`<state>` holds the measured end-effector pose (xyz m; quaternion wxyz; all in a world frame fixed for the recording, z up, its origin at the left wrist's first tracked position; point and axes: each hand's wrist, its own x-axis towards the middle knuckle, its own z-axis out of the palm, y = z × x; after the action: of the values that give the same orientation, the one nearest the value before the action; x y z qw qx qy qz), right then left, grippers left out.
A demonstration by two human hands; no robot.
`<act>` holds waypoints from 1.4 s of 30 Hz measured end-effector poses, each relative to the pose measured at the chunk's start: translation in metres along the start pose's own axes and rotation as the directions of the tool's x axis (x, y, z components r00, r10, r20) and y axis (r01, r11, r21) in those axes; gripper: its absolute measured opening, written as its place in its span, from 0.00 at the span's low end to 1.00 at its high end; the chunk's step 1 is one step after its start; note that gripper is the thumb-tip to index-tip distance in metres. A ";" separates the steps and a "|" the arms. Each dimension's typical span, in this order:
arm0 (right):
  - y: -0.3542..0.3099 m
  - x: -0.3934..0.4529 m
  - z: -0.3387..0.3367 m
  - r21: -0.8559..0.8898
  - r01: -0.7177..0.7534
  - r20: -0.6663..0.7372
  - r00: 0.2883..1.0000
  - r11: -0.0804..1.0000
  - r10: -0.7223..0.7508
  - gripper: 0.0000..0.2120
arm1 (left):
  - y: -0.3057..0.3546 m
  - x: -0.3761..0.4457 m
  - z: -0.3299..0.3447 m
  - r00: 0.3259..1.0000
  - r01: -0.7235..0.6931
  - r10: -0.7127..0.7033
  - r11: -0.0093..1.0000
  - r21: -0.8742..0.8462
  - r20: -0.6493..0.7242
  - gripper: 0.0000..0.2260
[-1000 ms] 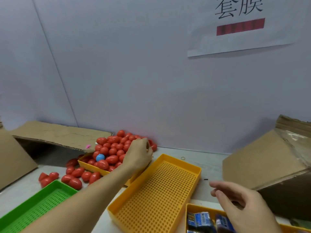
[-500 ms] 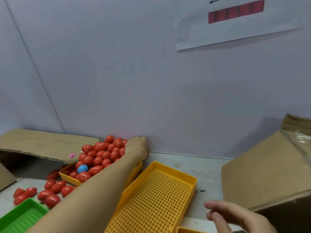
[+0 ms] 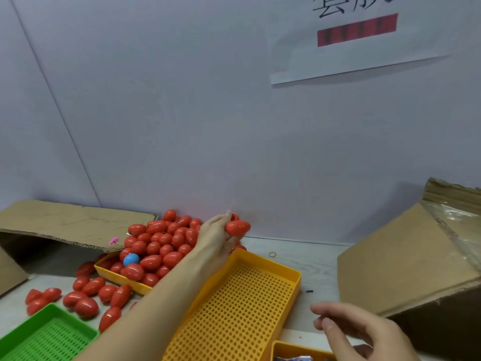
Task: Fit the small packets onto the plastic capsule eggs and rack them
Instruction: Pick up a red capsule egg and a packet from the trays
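Red egg [image 3: 237,227] lengthwise level, pointing right

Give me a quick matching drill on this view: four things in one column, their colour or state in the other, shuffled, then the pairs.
Things:
1. left hand
2. perforated tray beside the egg pile
3. odd egg in the pile
4. tray at the near left corner

States:
A. green
B. holds a red capsule egg above the pile
C. yellow, nothing in it
D. blue

Pairs: 1-B, 2-C, 3-D, 4-A
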<state>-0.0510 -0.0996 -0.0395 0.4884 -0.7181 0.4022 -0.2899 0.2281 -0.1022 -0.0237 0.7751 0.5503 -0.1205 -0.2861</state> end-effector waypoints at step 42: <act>0.002 -0.003 -0.011 0.694 -0.069 0.032 0.997 0.716 0.065 0.16 | -0.017 -0.190 0.010 0.821 -0.519 0.169 0.618 0.591 0.545 0.14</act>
<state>-0.0616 -0.1029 -0.0373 0.7332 -0.4683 0.2887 -0.3997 0.0641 -0.0045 -0.0116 0.4897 0.6938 -0.4991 -0.1727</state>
